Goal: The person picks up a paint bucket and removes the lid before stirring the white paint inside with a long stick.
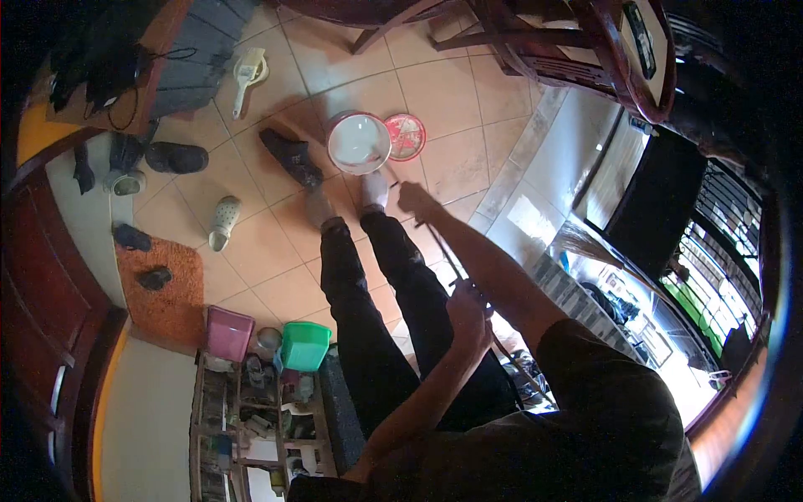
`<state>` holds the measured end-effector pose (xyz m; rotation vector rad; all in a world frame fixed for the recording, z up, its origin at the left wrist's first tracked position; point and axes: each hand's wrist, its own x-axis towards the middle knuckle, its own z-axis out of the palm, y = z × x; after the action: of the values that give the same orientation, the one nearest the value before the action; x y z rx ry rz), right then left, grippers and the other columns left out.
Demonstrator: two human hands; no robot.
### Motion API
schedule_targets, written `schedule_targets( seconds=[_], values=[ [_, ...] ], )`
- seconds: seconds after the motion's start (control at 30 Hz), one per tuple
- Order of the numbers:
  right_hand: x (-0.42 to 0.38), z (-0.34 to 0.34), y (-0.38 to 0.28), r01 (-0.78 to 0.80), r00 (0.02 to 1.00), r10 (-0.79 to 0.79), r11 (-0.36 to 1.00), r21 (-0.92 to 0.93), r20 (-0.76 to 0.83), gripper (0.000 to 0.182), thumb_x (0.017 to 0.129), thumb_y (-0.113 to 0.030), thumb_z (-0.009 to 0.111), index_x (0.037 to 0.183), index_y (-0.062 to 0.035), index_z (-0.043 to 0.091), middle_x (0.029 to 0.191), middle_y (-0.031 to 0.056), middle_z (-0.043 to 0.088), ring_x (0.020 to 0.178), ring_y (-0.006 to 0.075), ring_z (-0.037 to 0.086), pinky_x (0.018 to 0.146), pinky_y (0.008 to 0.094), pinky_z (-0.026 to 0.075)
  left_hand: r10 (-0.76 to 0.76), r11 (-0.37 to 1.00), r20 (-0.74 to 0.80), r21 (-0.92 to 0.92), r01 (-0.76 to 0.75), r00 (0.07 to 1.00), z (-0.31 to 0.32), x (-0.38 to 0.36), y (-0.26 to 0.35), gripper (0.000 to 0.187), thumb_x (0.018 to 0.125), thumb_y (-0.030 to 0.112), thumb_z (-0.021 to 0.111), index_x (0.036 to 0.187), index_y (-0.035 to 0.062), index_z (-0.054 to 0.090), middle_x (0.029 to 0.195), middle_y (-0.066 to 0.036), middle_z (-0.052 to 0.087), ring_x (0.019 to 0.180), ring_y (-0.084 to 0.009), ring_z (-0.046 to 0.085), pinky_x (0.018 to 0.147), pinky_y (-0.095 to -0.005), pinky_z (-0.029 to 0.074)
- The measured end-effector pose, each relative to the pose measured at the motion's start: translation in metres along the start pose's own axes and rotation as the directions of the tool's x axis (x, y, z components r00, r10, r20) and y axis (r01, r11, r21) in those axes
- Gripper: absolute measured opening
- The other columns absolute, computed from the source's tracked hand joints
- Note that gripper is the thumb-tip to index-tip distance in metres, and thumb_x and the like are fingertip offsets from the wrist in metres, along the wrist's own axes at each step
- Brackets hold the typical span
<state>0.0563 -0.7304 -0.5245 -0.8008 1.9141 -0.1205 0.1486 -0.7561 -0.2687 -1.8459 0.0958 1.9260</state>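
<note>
You hold 1 thin dark stick (452,263), long and straight like a broom handle, with both hands. Your right hand (416,199) grips it near its far end, fingers wrapped tight around the shaft. Your left hand (468,311) clamps it lower down, fingers curled shut around it too. The stick runs slantwise from just beside your feet back toward your body, along your right forearm, and its lower part continues down past your left hand toward the pale threshold.

Count the rest: 2 feet in light socks stand on the tiled floor (251,251), and right in front of them sits 1 round white bucket (360,142), smooth plastic, open-topped. Touching its side lies 1 flat red lid (406,136), circular. 1 dark shoe (291,156) lies just beside the bucket, between it and 1 pale clog (223,222). 1 more dark slipper (177,157) rests farther off. 1 plastic dustpan (248,77) with a handle lies on the tiles near a grey mat.

Near your legs stand 1 green square tub (304,345) and 1 pink one (229,333), both plastic, above a cluttered shelf. 1 rough orange doormat (167,293) carries 2 dark sandals.
</note>
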Motion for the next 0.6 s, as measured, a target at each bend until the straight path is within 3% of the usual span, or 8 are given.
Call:
schedule_targets(
  seconds=[0.07,0.1,0.13,0.2,0.3,0.47,0.57,0.6],
  values=[
    [0.002,-0.034,0.019,0.251,0.963,-0.208,0.921,-0.298,0.169,0.016,0.068,-0.012,0.054,0.072,0.0018,0.062,0.069,0.0179,0.061,0.068,0.0278,0.062,0.062,0.0381,0.05,0.016,0.997,0.016,0.076,-0.017,1.0,0.004,0.012,0.012,0.026,0.092,0.028,0.039,0.078,0.0093,0.051,0.057,0.004,0.044,0.041,-0.0051,0.037,0.032,-0.0188,0.028],
    [0.022,-0.028,0.013,-0.11,0.984,0.097,0.99,0.087,0.149,0.019,0.068,-0.012,0.054,0.075,0.0035,0.061,0.069,0.019,0.061,0.068,0.0291,0.062,0.063,0.0397,0.05,0.089,0.994,0.025,0.069,-0.09,0.996,0.011,0.018,0.019,0.025,0.091,0.026,0.041,0.072,0.0114,0.05,0.057,0.004,0.043,0.038,-0.0054,0.035,0.031,-0.0193,0.026],
    [0.043,-0.021,0.007,-0.396,0.913,0.392,0.78,0.484,0.115,0.022,0.068,-0.013,0.054,0.078,0.0051,0.061,0.069,0.0201,0.061,0.069,0.0304,0.062,0.063,0.0413,0.05,0.028,0.997,0.029,0.077,-0.031,0.999,0.025,0.004,0.044,0.024,0.091,0.028,0.042,0.073,0.0129,0.047,0.057,0.004,0.043,0.038,-0.0053,0.034,0.032,-0.0193,0.026],
    [0.064,-0.018,-0.005,-0.176,0.931,0.233,0.961,0.214,-0.28,0.023,0.068,-0.013,0.055,0.078,0.007,0.06,0.066,0.0203,0.06,0.07,0.0313,0.062,0.062,0.0408,0.05,0.211,0.977,0.234,-0.082,-0.197,0.949,0.001,0.022,0.04,0.024,0.092,0.029,0.039,0.074,0.0136,0.044,0.06,0.004,0.044,0.04,-0.005,0.035,0.033,-0.0191,0.026],
    [0.067,0.027,-0.02,-0.353,0.936,0.339,0.889,0.291,0.1,0.023,0.068,-0.013,0.055,0.079,0.0057,0.06,0.064,0.0186,0.06,0.072,0.0324,0.062,0.064,0.0421,0.05,0.08,0.996,0.012,-0.045,-0.08,0.997,-0.005,0.005,0.023,0.023,0.092,0.029,0.038,0.078,0.0128,0.045,0.063,0.004,0.046,0.041,-0.0043,0.037,0.034,-0.0182,0.027],
    [0.027,0.017,0.014,-0.135,0.978,0.155,0.981,0.14,-0.143,0.019,0.066,-0.011,0.057,0.078,0.0026,0.062,0.064,0.0176,0.061,0.07,0.0299,0.063,0.067,0.0419,0.05,0.035,0.999,0.074,0.019,-0.037,0.997,-0.005,0.008,0.013,0.022,0.092,0.027,0.036,0.079,0.0133,0.048,0.059,0.006,0.043,0.039,-0.0039,0.037,0.031,-0.0174,0.026],
    [0.059,-0.018,0.009,-0.193,0.896,0.253,0.962,0.194,-0.364,0.016,0.065,-0.008,0.059,0.075,0.0042,0.061,0.068,0.02,0.061,0.067,0.0275,0.064,0.061,0.0387,0.052,0.029,0.999,0.098,0.013,-0.031,0.995,0.007,0.014,0.053,0.02,0.091,0.022,0.038,0.075,0.0142,0.046,0.053,0.007,0.039,0.036,-0.0038,0.033,0.027,-0.0183,0.024],
    [0.053,-0.028,-0.003,-0.206,0.929,0.259,0.955,0.214,-0.264,0.017,0.065,-0.009,0.058,0.074,0.0047,0.061,0.067,0.0203,0.061,0.069,0.0285,0.064,0.062,0.0389,0.051,0.067,0.997,0.168,-0.052,-0.059,0.983,0.002,0.021,0.056,0.019,0.09,0.021,0.038,0.074,0.0145,0.046,0.052,0.007,0.038,0.036,-0.004,0.033,0.027,-0.0185,0.024]
  ],
)
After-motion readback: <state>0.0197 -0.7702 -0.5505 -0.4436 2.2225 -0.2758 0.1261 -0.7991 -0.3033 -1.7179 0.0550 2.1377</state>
